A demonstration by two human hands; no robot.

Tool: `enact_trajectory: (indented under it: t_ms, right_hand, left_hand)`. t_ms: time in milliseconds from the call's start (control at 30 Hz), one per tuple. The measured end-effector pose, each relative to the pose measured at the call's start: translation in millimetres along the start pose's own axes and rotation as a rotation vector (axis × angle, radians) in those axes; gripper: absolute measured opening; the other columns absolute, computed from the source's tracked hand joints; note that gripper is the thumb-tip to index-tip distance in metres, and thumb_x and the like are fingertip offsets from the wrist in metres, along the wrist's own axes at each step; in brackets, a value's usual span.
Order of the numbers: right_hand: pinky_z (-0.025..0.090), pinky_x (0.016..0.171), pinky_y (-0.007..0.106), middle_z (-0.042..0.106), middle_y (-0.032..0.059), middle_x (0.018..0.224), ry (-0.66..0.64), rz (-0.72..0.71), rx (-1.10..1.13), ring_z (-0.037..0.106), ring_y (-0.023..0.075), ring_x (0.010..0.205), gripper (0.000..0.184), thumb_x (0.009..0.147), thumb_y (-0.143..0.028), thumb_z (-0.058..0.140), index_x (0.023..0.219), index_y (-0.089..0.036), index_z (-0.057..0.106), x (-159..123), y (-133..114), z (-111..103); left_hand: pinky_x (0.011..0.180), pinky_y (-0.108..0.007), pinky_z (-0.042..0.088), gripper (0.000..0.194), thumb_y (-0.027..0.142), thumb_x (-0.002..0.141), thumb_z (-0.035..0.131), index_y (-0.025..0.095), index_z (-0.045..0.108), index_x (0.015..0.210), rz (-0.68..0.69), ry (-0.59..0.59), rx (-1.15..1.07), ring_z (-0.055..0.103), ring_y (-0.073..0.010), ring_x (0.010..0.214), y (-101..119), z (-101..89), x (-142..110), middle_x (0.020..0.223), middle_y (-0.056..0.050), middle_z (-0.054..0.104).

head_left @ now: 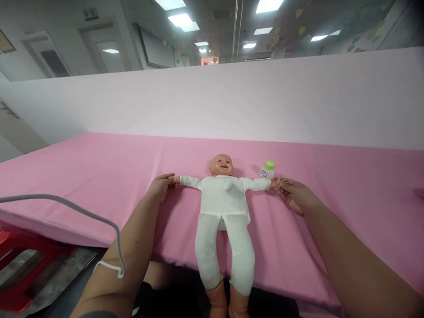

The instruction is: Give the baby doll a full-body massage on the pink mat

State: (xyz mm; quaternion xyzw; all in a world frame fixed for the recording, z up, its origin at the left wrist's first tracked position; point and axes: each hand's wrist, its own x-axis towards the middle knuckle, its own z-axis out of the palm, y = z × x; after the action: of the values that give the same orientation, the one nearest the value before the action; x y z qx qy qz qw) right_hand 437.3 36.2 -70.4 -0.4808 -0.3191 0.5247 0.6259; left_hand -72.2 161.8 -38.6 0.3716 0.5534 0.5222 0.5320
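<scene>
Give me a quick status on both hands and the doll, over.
Left hand, right hand: each holding a hand of the doll. Doll face-up, arms spread, feet beyond pink cover. Green-lidded bottle near right hand, not blocking.

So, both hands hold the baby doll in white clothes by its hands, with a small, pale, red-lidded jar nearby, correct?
Not quite: the lid on the small pale jar is light green, not red, as the head view shows. The white-clothed baby doll is held as you say.
</scene>
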Motion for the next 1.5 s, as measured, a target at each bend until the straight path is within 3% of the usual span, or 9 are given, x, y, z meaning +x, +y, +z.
enact_trajectory:
  t_ms: [133,367,500,600,833,967,1133,1333,1500]
  right_hand:
    - [0.065,0.086,0.016,0.078,0.0064,0.111,-0.004,0.002,0.0,0.075,0.0157,0.099,0.026,0.083,-0.014,0.085,0.107,-0.022,0.082,-0.4,-1.1,0.7]
    - [0.062,0.063,0.013,0.074,0.0032,0.088,0.041,0.029,-0.053,0.064,0.0091,0.067,0.028,0.075,-0.03,0.096,0.098,-0.02,0.082,0.3,-2.0,1.1]
    - [0.055,0.053,0.013,0.072,0.0038,0.085,0.049,0.021,-0.081,0.057,0.0084,0.064,0.035,0.074,-0.042,0.097,0.095,-0.019,0.083,-2.5,-3.0,5.5]
    - [0.052,0.05,0.013,0.07,0.0038,0.083,0.062,0.025,-0.085,0.056,0.0089,0.065,0.036,0.074,-0.045,0.096,0.094,-0.019,0.083,-4.9,-4.7,9.7]
    - [0.055,0.055,0.013,0.073,0.0056,0.087,0.071,0.027,-0.089,0.059,0.0093,0.067,0.032,0.081,-0.042,0.09,0.101,-0.017,0.083,-6.9,-5.6,12.7]
    - [0.061,0.066,0.014,0.076,0.0059,0.093,0.053,0.01,-0.048,0.066,0.0101,0.07,0.026,0.084,-0.029,0.088,0.108,-0.02,0.082,-7.1,-6.1,10.0]
    - [0.064,0.079,0.016,0.077,0.0057,0.11,-0.029,-0.003,-0.012,0.074,0.0124,0.086,0.036,0.084,-0.018,0.086,0.118,-0.024,0.079,-11.0,-10.9,7.1]
    - [0.065,0.081,0.021,0.077,0.0059,0.115,-0.073,0.047,-0.078,0.075,0.0171,0.095,0.043,0.074,-0.015,0.092,0.113,-0.025,0.08,-13.1,-14.1,8.1]
    - [0.061,0.067,0.021,0.076,0.0053,0.096,-0.06,0.049,-0.155,0.068,0.013,0.076,0.041,0.068,-0.032,0.1,0.102,-0.021,0.081,-13.1,-12.4,10.4]
  left_hand:
    - [0.071,-0.029,0.064,0.034,0.001,0.078,0.074,0.009,0.072,0.112,0.008,-0.034,0.002,0.073,-0.0165,0.066,0.4,-1.3,-2.5,0.084,-0.011,0.076]
    - [0.065,-0.026,0.059,0.038,0.014,0.067,0.089,0.013,0.075,0.102,0.051,-0.056,0.038,0.071,-0.0162,0.066,1.2,-1.7,-8.3,0.078,-0.006,0.075]
    - [0.061,-0.026,0.056,0.027,0.028,0.071,0.09,0.015,0.075,0.089,0.042,-0.035,0.066,0.068,-0.0159,0.064,2.1,-1.2,-9.1,0.074,-0.006,0.074]
    - [0.062,-0.026,0.057,0.021,0.028,0.077,0.087,0.015,0.076,0.09,0.033,-0.019,0.069,0.067,-0.0151,0.063,2.0,-1.0,-7.4,0.074,-0.005,0.073]
    - [0.07,-0.031,0.064,0.015,0.014,0.088,0.074,0.013,0.075,0.103,-0.002,0.002,0.058,0.073,-0.0178,0.069,1.4,-0.3,-3.5,0.087,-0.011,0.077]
    - [0.072,-0.03,0.065,0.023,0.006,0.087,0.072,0.012,0.074,0.108,-0.018,-0.018,0.047,0.075,-0.0178,0.072,3.8,-0.5,-6.5,0.09,-0.012,0.077]
    - [0.074,-0.03,0.065,0.034,-0.003,0.077,0.077,0.011,0.074,0.108,-0.041,-0.077,0.018,0.076,-0.0182,0.074,6.2,-2.9,-10.4,0.09,-0.011,0.077]
    - [0.072,-0.029,0.063,0.044,0.003,0.062,0.092,0.013,0.074,0.1,-0.01,-0.126,0.048,0.074,-0.0169,0.071,5.6,-6.7,-10.3,0.085,-0.007,0.077]
    - [0.064,-0.027,0.058,0.036,0.017,0.063,0.094,0.015,0.075,0.094,0.016,-0.142,0.088,0.068,-0.0153,0.064,7.4,-5.8,-14.7,0.078,-0.006,0.076]
